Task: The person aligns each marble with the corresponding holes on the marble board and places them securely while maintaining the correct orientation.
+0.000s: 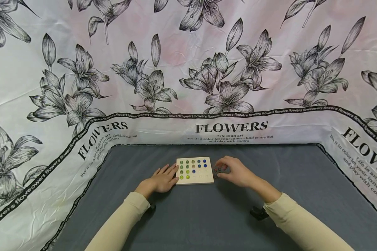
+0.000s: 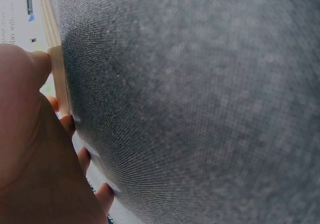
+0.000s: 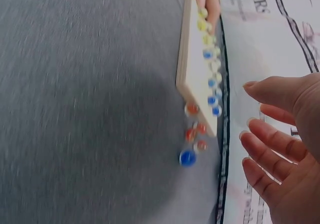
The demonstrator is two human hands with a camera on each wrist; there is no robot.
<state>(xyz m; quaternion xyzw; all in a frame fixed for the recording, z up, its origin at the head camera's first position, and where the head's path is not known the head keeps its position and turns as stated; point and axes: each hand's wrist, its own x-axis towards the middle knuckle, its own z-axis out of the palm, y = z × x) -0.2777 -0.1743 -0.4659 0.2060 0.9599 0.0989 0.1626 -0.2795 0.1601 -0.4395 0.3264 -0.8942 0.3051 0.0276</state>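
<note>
Wooden board [image 1: 194, 170] steadied by flat left hand [image 1: 163, 179]; right hand [image 1: 235, 171] loosely spread over blurred marbles [image 3: 192, 134].

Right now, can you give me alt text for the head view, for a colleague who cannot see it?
A wooden board with rows of green, yellow and blue marbles lies on a grey cloth. The left hand rests flat against its left edge; the right hand curls beside its right edge. A flower-printed sheet hangs behind.

A grey cloth tabletop [image 1: 207, 216] is ringed by a lily-printed "FLOWERS" backdrop [image 1: 182, 69].
</note>
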